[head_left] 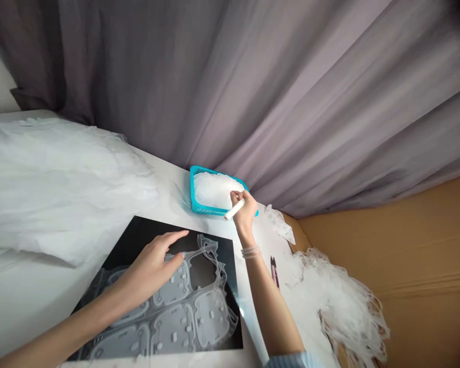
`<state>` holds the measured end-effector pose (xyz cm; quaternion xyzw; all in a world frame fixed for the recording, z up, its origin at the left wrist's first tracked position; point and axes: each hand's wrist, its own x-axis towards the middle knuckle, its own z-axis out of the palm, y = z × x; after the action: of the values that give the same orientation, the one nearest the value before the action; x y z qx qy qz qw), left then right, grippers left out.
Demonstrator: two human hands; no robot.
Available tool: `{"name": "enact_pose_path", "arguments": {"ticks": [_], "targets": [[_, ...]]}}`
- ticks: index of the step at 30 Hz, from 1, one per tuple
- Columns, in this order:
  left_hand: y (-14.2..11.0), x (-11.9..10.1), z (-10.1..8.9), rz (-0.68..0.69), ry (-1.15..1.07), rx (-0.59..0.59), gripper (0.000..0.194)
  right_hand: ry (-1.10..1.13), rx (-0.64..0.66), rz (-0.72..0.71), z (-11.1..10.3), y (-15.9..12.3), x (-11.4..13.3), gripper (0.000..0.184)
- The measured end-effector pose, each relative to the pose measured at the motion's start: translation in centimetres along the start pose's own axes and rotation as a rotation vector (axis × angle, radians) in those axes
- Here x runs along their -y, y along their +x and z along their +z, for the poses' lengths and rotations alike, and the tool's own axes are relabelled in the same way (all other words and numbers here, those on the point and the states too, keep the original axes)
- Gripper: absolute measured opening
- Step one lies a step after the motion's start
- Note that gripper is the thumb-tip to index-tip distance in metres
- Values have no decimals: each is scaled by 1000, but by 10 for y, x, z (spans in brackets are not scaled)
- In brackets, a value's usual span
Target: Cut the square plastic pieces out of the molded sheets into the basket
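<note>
My right hand [245, 204] is closed around a white pen-shaped tool [234, 209]. It is at the front right of a turquoise basket [193, 197], with its fingertips over the white pile [216, 188] inside; whether they also pinch a piece is too small to tell. My left hand [163, 260] is open, thumb and fingers apart, over a translucent plastic sheet [174, 322] with moulded panels. Whether it touches the sheet I cannot tell. Near the sheet's upper right is a gap with a ragged strip [219, 271] around it. Beneath lies a black mat [138, 232].
A large heap of white sheets [61, 189] covers the left of the table. Pink-and-black snips [274, 272] lie right of my right forearm. Tangled clear scraps [341, 301] spill beside a cardboard wall [406, 255]. A grey curtain [230, 82] hangs behind the basket.
</note>
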<state>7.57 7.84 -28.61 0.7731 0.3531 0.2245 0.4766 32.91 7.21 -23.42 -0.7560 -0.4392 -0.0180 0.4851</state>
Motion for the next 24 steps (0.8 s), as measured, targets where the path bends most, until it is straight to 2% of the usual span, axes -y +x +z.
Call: {"name": "enact_pose_path", "arguments": {"ticks": [2, 4, 7, 9, 11, 14, 17, 19, 21, 24], "targets": [[-1, 3, 2, 52, 139, 32, 51, -48, 24, 23, -22, -28, -8, 36], [-1, 8, 5, 89, 245, 56, 52, -86, 103, 58, -48, -63, -16, 38], [1, 15, 10, 106, 301, 86, 51, -99, 282, 149, -80, -118, -27, 37], [3, 17, 14, 111, 339, 102, 47, -56, 404, 229, -91, -147, -32, 38], [6, 15, 18, 116, 376, 109, 38, 24, 490, 279, -92, -165, -34, 40], [11, 6, 19, 125, 381, 142, 22, 137, 495, 269, -79, -171, -33, 42], [12, -7, 12, 154, 310, 233, 25, 248, 474, 252, -59, -162, -28, 40], [9, -17, 3, 169, 232, 299, 32, 305, 509, 238, -50, -156, -24, 38], [7, -24, -4, 158, 129, 344, 38, 238, 488, 147, -47, -154, -21, 33], [7, -30, -8, 130, 40, 341, 41, 11, 321, -37, -50, -152, -22, 22]]}}
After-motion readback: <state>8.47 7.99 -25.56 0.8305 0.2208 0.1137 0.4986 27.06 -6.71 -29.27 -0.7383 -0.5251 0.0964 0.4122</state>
